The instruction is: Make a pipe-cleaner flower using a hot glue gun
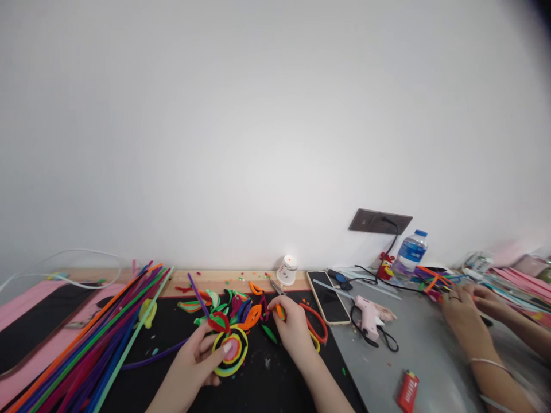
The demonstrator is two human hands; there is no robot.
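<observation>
My left hand (200, 358) pinches a round coiled pipe-cleaner piece (236, 357) with yellow, black and orange rings and a pink centre, its thumb on the front. Red and green loops and a purple stem rise from its top. My right hand (293, 327) is closed on scissors (275, 285) whose tips point up and left; a small orange and green bit shows by its fingers. Between and behind my hands lie several coloured pipe-cleaner leaf shapes (252, 316) on the black mat (267, 378).
Long pipe cleaners (103, 338) lie at left. A paper cup (287, 271), phone (329, 298), pink glue gun (367, 316), red lighter (408, 391) and water bottle (412, 252) stand or lie right of centre. Another person's hands (467, 318) work at far right.
</observation>
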